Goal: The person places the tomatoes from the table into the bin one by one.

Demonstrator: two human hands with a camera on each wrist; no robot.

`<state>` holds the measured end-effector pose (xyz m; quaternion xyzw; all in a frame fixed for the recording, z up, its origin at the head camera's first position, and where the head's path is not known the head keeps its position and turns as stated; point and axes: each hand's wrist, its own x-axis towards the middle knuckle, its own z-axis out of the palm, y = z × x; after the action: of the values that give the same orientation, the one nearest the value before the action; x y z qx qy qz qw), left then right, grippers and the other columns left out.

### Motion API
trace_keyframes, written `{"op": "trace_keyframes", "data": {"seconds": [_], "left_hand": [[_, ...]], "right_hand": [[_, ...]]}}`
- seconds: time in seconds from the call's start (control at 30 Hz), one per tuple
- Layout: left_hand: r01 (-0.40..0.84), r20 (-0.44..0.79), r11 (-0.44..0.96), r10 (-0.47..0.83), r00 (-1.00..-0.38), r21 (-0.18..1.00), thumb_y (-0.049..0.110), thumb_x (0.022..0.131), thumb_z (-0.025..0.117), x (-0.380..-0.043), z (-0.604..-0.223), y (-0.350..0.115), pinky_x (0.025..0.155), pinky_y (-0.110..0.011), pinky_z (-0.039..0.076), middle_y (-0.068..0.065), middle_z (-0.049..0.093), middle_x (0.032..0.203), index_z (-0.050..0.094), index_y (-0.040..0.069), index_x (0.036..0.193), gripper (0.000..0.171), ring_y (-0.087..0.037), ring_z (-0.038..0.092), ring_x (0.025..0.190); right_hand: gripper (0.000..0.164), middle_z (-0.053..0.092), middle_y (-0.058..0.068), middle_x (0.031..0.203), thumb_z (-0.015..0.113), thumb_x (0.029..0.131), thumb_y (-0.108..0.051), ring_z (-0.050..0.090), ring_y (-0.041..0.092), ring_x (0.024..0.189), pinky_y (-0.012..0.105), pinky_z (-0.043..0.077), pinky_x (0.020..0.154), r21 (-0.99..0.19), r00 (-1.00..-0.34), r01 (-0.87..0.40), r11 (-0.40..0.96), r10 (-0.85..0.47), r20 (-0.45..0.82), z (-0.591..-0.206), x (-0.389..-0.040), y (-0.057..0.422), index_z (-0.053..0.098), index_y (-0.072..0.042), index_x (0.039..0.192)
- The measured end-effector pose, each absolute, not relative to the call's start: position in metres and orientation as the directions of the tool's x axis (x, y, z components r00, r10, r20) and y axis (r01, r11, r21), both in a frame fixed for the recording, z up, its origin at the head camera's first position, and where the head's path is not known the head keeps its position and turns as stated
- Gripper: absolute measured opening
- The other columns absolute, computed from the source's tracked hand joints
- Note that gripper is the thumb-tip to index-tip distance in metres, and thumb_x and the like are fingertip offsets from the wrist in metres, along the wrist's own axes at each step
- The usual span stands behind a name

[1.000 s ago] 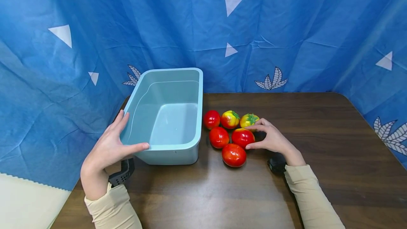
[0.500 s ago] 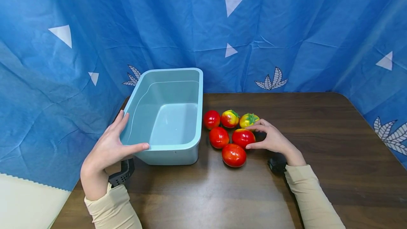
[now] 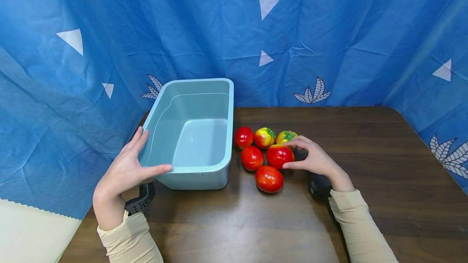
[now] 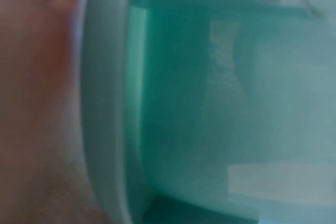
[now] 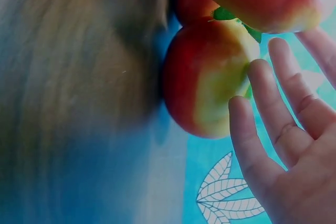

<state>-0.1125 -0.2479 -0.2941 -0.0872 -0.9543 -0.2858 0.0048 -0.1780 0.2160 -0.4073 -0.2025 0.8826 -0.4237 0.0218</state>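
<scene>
You're pinching one red tomato (image 3: pixel 280 156) with your right hand (image 3: pixel 315 158), between 3 and 4 o'clock of the bin (image 3: pixel 204 180). Looks early: five more tomatoes (image 3: pixel 269 179) are sitting on the table (image 3: pixel 351 133), none showing inside. Left hand (image 3: pixel 126 173), well apart, is resting spread-fingered on the bin's 7 o'clock corner.

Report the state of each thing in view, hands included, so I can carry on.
Bin: upright, open-topped, nothing visible inside.
Held tomato: gripped; whether lifted, cannot tell.
Left hand: spread, touching the bin.
Right hand: pinching the held tomato.
Front tomato: resting on the table.
Middle-row left tomato: resting.
Back-left tomato: resting.
Back-middle tomato: resting, green top showing.
Back-right tomato: resting, partly hidden.
</scene>
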Motion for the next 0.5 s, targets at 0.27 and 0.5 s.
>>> {"op": "trace_keyframes", "data": {"seconds": [0.27, 0.5], "left_hand": [[0.171, 0.061, 0.825, 0.164, -0.985, 0.539, 0.049, 0.069, 0.071, -0.112, -0.294, -0.248, 0.089, -0.066, 0.020, -0.001, -0.006, 0.148, 0.007, 0.010, 0.144, 0.106, -0.040, 0.004, 0.131], [0.160, 0.050, 0.827, 0.158, -0.986, 0.539, 0.048, 0.069, 0.071, -0.112, -0.292, -0.247, 0.090, -0.066, 0.020, -0.002, -0.006, 0.148, 0.008, 0.010, 0.144, 0.105, -0.040, 0.005, 0.131]], "right_hand": [[0.054, 0.050, -0.002, 0.113, 0.076, 0.068, -0.036, 0.044, 0.023, 0.107, 0.051, 0.045, 0.079, -0.758, -0.916, -0.360, 0.544, -0.361, 0.176, -0.396, -0.174, 0.214, 0.056, -0.025, 0.118], [0.059, 0.049, 0.002, 0.118, 0.077, 0.068, -0.029, 0.041, 0.026, 0.110, 0.050, 0.047, 0.076, -0.761, -0.917, -0.366, 0.536, -0.346, 0.197, -0.382, -0.167, 0.209, 0.054, -0.021, 0.122]]}}
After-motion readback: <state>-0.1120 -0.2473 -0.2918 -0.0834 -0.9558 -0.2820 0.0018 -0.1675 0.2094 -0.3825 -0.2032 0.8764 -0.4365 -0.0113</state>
